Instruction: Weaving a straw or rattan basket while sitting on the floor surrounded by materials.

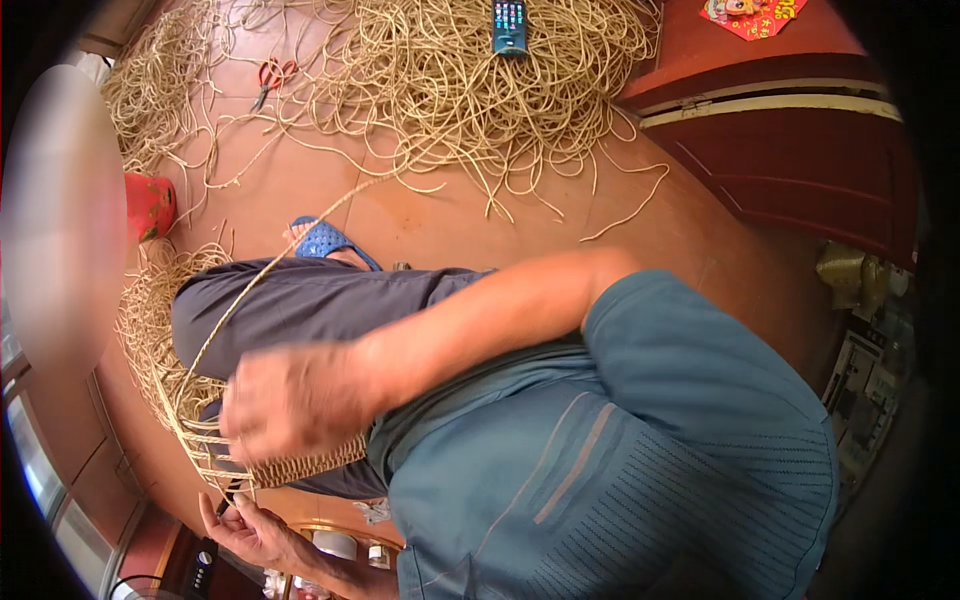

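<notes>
A half-woven basket of pale straw cord [300,466] rests on my lap, against my dark grey trousers [320,300]. My right hand [290,400] is blurred by motion just above the woven band and is closed on a single cord strand [262,272]. That strand runs up toward the loose cord pile [450,80] on the floor. Below the basket, my left hand [250,530] lies palm up, its fingertips at the weave's lower edge. Whether it grips anything is hidden. Loose upright strands [150,330] fan out to the left of the basket.
Red-handled scissors [272,76] and a dark remote-like device [510,26] lie among the cords on the brown floor [420,225]. My foot wears a blue sandal [325,240]. A red object [150,205] sits at left, and a dark red door [800,160] at right.
</notes>
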`<state>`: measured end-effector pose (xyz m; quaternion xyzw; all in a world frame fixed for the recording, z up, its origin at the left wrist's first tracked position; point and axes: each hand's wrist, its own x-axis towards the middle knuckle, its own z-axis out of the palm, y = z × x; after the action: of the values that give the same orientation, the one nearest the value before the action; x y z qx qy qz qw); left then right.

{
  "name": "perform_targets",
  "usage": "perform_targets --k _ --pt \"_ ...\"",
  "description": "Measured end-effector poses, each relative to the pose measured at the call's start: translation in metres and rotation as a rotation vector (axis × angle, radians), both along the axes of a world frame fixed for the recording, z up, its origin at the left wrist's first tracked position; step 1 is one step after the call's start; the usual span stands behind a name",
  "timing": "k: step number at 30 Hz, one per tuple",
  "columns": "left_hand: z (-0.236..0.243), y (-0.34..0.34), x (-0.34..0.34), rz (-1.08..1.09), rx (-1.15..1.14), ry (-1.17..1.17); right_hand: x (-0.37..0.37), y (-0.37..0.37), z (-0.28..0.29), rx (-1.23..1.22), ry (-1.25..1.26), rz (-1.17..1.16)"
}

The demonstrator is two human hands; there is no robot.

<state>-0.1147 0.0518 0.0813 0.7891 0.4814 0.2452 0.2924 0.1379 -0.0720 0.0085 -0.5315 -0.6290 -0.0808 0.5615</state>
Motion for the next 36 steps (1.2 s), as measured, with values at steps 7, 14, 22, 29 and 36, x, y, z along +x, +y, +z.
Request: perform_targets --k 7,14,22,29,36 --pt "-0.017 0.017 -0.026 0.099 -0.229 -0.066 0.172 -0.128 -0.076 -0.376 0.508 -0.494" --pt "-0.014 0.011 -0.006 0.062 -0.309 -0.124 0.129 -0.182 -0.189 -1.072 1.484 -0.151" --pt "-0.012 0.012 -0.010 0.081 -0.455 -0.274 0.045 -0.093 -0.176 -1.361 2.300 0.516" --pt "-0.012 0.016 -0.009 0.135 -0.615 -0.317 0.096 -0.062 -0.168 -1.559 2.069 0.384" --pt "-0.029 0.010 0.016 0.120 -0.701 -0.425 0.145 -0.111 -0.149 -1.672 1.792 0.189"
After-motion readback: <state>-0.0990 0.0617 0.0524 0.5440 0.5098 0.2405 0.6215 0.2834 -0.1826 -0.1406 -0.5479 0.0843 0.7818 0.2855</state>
